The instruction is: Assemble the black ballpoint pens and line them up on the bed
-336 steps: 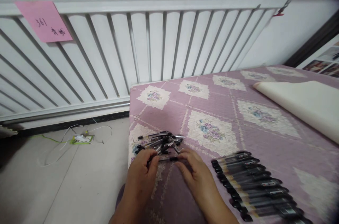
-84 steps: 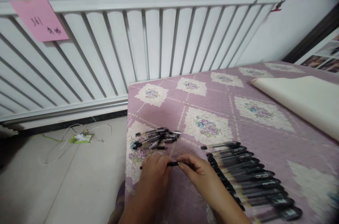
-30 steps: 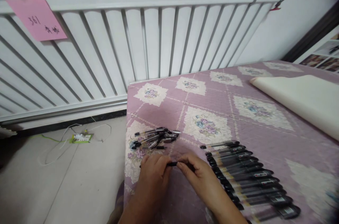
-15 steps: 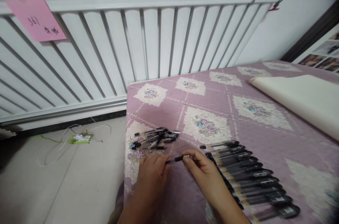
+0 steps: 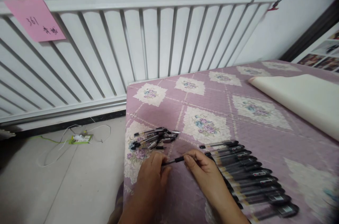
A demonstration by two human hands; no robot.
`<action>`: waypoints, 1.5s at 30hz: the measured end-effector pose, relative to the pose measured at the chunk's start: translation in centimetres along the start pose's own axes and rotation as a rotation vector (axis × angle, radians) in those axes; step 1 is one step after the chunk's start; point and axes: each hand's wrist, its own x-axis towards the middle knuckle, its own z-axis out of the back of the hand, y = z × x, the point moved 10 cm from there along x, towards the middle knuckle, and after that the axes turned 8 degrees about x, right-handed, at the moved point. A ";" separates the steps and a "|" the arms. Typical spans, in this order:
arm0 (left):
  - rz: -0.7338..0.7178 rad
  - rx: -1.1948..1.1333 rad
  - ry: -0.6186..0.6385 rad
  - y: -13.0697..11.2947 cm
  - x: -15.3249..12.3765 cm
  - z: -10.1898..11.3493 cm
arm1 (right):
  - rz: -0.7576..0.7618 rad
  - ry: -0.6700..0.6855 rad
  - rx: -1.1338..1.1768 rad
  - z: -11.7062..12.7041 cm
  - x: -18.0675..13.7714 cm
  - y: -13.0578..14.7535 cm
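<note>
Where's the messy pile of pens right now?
In the head view, the pile of pens lies near the left edge of the purple flowered cloth, just beyond the left hand.

A lane of floral cloth [image 5: 186, 141] runs between the jumbled pens [image 5: 148, 140] and the pen row [image 5: 249, 176], back to the radiator [image 5: 166, 40]. The row bars low rightward passage for the right hand [image 5: 203, 171]; a cream sheet [image 5: 304, 96] obstructs farther back.

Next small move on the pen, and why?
I'd steady the pen with the left hand and ease the right hand back slightly: it covers the end beyond the black grip, so the tip can't be checked.
</note>
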 end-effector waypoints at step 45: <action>0.160 0.323 -0.066 3.6 2.5 3.1 | 0.190 0.011 -0.278 -0.9 -0.5 1.0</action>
